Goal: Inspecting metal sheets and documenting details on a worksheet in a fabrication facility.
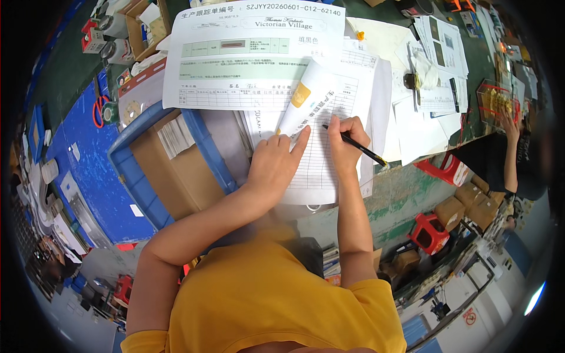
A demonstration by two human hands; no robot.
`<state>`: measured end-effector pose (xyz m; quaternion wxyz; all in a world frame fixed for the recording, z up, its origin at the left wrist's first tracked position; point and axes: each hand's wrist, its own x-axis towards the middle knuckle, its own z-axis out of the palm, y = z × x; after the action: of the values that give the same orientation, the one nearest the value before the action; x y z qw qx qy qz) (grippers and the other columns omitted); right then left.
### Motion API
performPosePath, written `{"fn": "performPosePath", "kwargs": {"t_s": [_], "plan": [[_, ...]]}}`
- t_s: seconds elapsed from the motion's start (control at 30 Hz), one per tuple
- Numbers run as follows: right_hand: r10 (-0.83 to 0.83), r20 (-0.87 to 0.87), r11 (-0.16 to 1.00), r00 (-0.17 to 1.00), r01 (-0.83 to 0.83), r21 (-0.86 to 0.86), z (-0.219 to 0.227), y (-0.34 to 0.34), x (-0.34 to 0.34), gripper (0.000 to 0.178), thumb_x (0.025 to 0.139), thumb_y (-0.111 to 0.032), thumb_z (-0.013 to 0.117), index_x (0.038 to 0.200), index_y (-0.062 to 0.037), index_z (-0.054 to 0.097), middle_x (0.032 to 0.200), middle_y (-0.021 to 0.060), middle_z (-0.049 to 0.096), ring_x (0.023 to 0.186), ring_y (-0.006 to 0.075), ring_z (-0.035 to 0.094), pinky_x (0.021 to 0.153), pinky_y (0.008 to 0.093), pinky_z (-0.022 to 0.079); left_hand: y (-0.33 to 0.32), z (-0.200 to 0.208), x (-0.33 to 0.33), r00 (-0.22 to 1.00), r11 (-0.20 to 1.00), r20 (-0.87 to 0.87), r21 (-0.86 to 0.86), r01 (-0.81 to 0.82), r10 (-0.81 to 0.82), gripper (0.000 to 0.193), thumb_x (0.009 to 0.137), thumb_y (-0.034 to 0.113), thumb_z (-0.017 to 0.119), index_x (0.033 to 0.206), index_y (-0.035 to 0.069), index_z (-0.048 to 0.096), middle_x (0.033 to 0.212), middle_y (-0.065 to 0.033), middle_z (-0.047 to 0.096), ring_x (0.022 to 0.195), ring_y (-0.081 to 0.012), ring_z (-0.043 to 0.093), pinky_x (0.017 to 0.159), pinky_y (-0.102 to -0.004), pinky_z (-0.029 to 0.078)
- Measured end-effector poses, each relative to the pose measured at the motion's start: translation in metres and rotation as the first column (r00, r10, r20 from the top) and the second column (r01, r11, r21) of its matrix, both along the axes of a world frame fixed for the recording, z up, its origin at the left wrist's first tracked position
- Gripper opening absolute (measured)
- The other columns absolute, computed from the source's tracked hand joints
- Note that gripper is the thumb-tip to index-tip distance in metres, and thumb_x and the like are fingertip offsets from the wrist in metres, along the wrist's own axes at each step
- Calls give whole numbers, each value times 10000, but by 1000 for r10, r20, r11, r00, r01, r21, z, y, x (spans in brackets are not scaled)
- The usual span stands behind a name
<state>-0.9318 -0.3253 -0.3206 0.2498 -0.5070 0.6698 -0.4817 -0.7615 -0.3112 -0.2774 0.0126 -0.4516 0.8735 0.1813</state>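
Observation:
My right hand [349, 144] is closed around a black pen [365, 150], its tip over a printed form with ruled rows [321, 176]. Flat on the same form lies my left hand [273, 165], fingers stretched and forefinger apart, beside a curled-over page [309, 94] with an orange patch. Above both hands, a large printed sheet [235, 56] with pale green bands covers part of the papers. Left of my left forearm sits a blue plastic tray [203, 138] holding cardboard [170, 176] and a stack of white cards [176, 137].
Red-handled scissors [97, 109] lie on the blue surface at left, near jars [115, 26] and a cardboard box. Loose papers [435, 112] spread to the right. A co-worker's arm [512, 144] reaches to a clear box [494, 103]. Red stools [428, 232] and cartons stand below.

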Motion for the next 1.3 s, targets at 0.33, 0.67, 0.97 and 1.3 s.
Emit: {"fn": "performPosePath", "kwargs": {"t_s": [0.33, 0.67, 0.97, 1.3], "plan": [[17, -22, 1000, 1000, -17, 0, -3, 1, -2, 304, 805, -120, 673, 604, -53, 455, 500, 0, 463, 458, 67, 380, 437, 223, 331, -2, 4, 1, 999, 1000, 33, 15, 15, -16, 753, 686, 142, 710, 1368, 115, 390, 744, -40, 463, 722, -187, 494, 611, -309, 407], [-3, -2, 998, 1000, 3, 58, 0, 2, 0, 314, 823, -90, 657, 621, -58, 419, 569, -15, 475, 539, 46, 367, 500, 203, 336, -2, 4, 0, 1000, 1000, -7, 2, 4, -4, 645, 715, 75, 617, 1333, 109, 435, 737, -32, 481, 713, -182, 503, 604, -309, 415], [-7, -54, 1000, 999, 7, -6, -1, 0, -1, 307, 808, -100, 659, 601, -59, 436, 494, -8, 444, 462, 50, 362, 433, 216, 316, -3, 5, 0, 1000, 1000, -9, -1, 5, -5, 565, 747, 64, 566, 1303, 117, 478, 739, -19, 504, 722, -168, 516, 616, -293, 418], [13, -41, 1000, 999, -13, -6, -2, 0, -2, 310, 807, -99, 658, 598, -60, 432, 492, -5, 438, 458, 57, 363, 431, 222, 314, 0, 0, 0, 1000, 1000, -28, -5, 5, -5, 733, 684, 101, 673, 1361, 93, 393, 744, -38, 468, 719, -188, 497, 605, -314, 412]]}}
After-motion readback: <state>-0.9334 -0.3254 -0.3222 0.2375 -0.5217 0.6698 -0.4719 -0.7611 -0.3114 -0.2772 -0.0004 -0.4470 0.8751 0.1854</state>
